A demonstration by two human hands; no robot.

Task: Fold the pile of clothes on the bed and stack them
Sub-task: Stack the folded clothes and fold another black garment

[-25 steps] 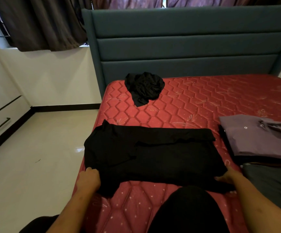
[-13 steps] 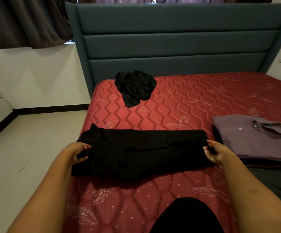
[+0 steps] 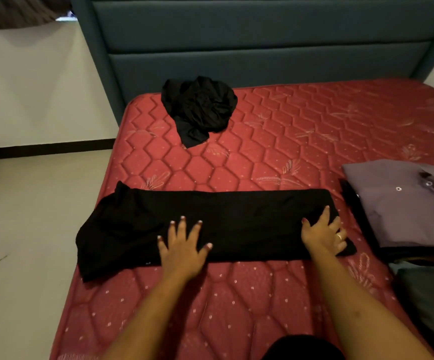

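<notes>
A black garment [image 3: 236,216] lies folded into a long strip across the red mattress [image 3: 275,141], its left end loose and hanging near the bed's edge. My left hand [image 3: 182,242] rests flat on its middle with fingers spread. My right hand [image 3: 323,233] presses flat on its right end. A crumpled black garment [image 3: 200,107] sits farther back near the headboard. At the right lies a folded purple shirt [image 3: 403,203] on top of a dark folded piece.
A teal headboard [image 3: 262,48] stands behind the bed. A dark grey cloth [image 3: 431,302] lies at the right front. The bed's left edge drops to a pale floor [image 3: 28,229]. My dark-clothed knee [image 3: 301,349] is at the bottom.
The black garment was folded from a wide rectangle into a narrow strip. My hands let go of its ends and now lie flat on top of it.
</notes>
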